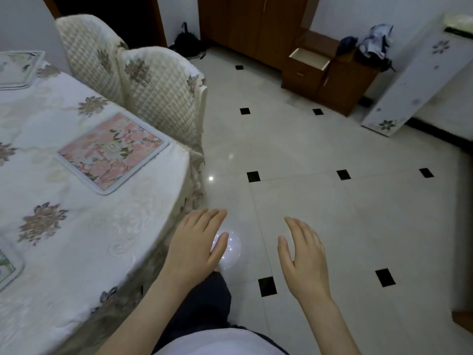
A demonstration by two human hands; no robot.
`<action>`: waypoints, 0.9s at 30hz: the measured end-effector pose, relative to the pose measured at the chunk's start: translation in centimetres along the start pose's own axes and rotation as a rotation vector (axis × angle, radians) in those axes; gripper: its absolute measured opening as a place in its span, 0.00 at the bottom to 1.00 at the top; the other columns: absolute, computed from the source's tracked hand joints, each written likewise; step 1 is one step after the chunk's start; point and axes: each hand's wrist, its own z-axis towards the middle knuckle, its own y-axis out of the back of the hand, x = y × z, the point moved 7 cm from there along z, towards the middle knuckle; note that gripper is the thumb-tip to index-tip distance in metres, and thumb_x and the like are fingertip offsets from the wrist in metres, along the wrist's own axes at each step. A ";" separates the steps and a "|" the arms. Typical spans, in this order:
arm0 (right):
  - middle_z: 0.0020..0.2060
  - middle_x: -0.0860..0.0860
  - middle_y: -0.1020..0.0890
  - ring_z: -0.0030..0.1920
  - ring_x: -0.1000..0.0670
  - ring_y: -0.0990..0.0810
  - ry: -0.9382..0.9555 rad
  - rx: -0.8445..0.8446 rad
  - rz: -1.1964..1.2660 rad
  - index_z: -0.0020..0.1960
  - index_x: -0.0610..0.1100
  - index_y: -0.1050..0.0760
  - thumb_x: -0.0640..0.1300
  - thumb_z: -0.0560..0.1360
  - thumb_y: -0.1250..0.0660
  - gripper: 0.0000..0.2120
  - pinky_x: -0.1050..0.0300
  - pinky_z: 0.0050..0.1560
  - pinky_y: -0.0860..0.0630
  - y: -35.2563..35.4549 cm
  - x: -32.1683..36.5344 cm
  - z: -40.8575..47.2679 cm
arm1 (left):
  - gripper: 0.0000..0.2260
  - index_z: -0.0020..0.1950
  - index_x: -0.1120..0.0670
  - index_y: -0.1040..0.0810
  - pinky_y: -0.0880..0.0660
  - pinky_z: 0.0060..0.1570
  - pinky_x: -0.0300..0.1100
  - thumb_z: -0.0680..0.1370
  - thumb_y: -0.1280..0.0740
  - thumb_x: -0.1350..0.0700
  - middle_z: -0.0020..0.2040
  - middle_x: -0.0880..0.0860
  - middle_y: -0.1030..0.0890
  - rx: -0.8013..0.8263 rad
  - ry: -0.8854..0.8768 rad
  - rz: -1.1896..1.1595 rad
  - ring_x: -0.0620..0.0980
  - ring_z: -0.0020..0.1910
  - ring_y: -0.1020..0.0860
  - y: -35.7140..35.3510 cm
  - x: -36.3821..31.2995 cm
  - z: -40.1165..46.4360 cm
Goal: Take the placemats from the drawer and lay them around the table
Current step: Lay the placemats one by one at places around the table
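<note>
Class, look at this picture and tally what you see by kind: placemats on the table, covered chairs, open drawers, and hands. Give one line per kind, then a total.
Placemats: 3 (pink floral, far one, near one, the last two cut off)
Covered chairs: 2 ()
Open drawers: 1
Hands: 2, both empty (left hand, right hand)
Total: 8

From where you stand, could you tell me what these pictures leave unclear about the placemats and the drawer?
All in the head view:
- Open drawer: too far and shallow an angle to show whether any placemats remain inside.
- Near placemat: cut off by the left edge, pattern unclear.
- Far placemat: partly cut off at the left edge.
- Table: its far side is out of frame, so the total laid is unknown.
- Only the pink floral placemat shows whole.
</note>
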 end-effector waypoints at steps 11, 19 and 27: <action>0.64 0.49 0.24 0.66 0.47 0.28 0.075 -0.014 -0.062 0.69 0.45 0.29 0.55 0.79 0.49 0.24 0.44 0.68 0.34 -1.8 -2.8 25.3 | 0.20 0.64 0.57 0.24 0.33 0.62 0.44 0.79 0.44 0.49 0.60 0.52 0.21 -0.108 0.045 -0.018 0.52 0.59 0.25 -2.9 5.1 22.9; 0.65 0.51 0.25 0.66 0.49 0.30 0.070 -0.004 -0.070 0.70 0.46 0.30 0.56 0.79 0.51 0.26 0.47 0.70 0.36 -0.7 -3.3 42.6 | 0.20 0.65 0.58 0.25 0.28 0.59 0.51 0.80 0.44 0.49 0.60 0.53 0.21 -0.136 0.041 -0.006 0.54 0.60 0.25 -1.7 8.3 40.4; 0.67 0.50 0.26 0.67 0.49 0.30 0.147 0.099 -0.026 0.70 0.46 0.30 0.57 0.79 0.52 0.26 0.47 0.70 0.36 -4.3 -4.3 60.5 | 0.21 0.64 0.57 0.24 0.28 0.59 0.50 0.79 0.45 0.48 0.60 0.52 0.21 -0.166 0.186 0.028 0.54 0.60 0.24 -4.0 13.0 54.5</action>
